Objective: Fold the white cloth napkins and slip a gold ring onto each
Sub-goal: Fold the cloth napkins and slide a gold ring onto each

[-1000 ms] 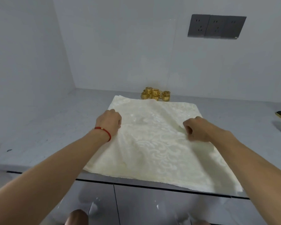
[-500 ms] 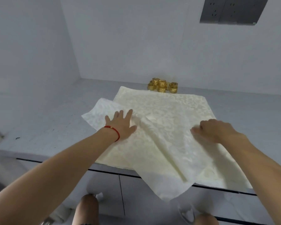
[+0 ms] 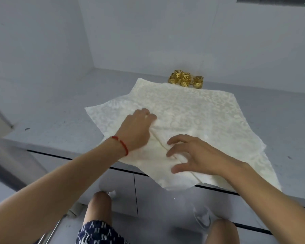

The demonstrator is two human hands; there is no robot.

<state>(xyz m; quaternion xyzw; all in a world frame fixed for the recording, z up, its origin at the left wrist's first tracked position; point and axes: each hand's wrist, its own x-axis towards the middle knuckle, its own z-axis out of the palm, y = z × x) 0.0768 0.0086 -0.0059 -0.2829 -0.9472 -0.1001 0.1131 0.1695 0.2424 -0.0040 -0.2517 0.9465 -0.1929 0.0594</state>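
The left hand [image 3: 136, 128], a red string at its wrist, curls its fingers into a bunched ridge of the top napkin [image 3: 130, 110], gripping the cloth. The right hand [image 3: 192, 155] hovers with fingers spread, its tips touching the same ridge nearer the counter [image 3: 48, 124] edge. The top napkin lies askew on the napkin stack [image 3: 227, 110], one corner hanging past the edge. The gold rings [image 3: 186, 79] cluster just beyond the stack, by the wall. To fold well, the ridge likely wants flattening and the corners matching before creasing.
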